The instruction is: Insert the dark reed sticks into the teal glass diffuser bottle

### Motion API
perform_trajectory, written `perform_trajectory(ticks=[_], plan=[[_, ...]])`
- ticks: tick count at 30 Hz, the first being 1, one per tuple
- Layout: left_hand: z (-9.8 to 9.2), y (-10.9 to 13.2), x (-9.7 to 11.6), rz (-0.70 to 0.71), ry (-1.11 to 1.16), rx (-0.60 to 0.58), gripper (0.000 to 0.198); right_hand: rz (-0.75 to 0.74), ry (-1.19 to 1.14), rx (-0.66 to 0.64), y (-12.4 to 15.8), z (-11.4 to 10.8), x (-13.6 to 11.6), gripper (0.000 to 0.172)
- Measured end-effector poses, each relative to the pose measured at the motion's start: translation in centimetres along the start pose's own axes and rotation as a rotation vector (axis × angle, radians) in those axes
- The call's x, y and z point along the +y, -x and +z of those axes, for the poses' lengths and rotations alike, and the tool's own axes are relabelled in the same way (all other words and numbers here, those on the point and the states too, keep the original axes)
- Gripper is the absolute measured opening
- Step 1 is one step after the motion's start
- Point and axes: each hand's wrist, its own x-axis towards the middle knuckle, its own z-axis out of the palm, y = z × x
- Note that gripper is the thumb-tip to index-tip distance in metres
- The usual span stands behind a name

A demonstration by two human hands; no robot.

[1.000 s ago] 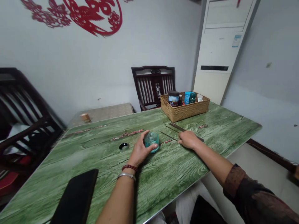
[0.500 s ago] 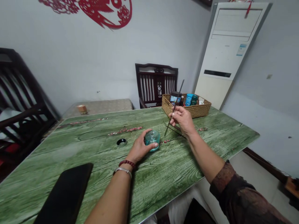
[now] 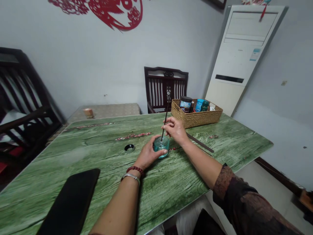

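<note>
Green wood-grain worktop (image 3: 168,186) fills the lower half of a pale-walled room, with a red paper-cut (image 3: 114,13) on the wall above. Near its middle stands a squat, round glass jar (image 3: 161,147), clear with a teal tint. The left hand (image 3: 148,154) is clamped around the jar's side, its fingers reaching across the glass. The right hand (image 3: 174,128) sits just above the jar, with its fingers pinched together on a thin dark stick (image 3: 165,122). The stick stands nearly upright, and its lower end goes in through the jar's mouth.

A longer dark stick (image 3: 200,143) lies on the worktop to the right of the jar, its near end just beside the right forearm. To the left of the jar, a small black ring (image 3: 129,148) lies near it. A black slab, perhaps a phone or tablet (image 3: 69,202), lies by the near edge at the left. Toward the far edge, a woven wicker basket (image 3: 197,114) holds a dark-lidded jar (image 3: 186,103) and a blue bottle (image 3: 199,105), among other small items. Beyond the far edge stands a dark wooden chair (image 3: 166,86), with a white floor-standing air conditioner (image 3: 238,55) to its right.
</note>
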Motion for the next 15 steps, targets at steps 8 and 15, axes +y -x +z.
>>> perform_trajectory(ticks=[8,15], plan=[[0.0,0.0,0.0,-0.030,-0.003,0.004,0.080,0.033,0.911,0.197,3.6,-7.0,2.3,0.018],[0.0,0.0,0.0,-0.027,-0.008,0.010,0.082,0.378,1.363,-0.056,4.9,-9.1,4.8,0.025]])
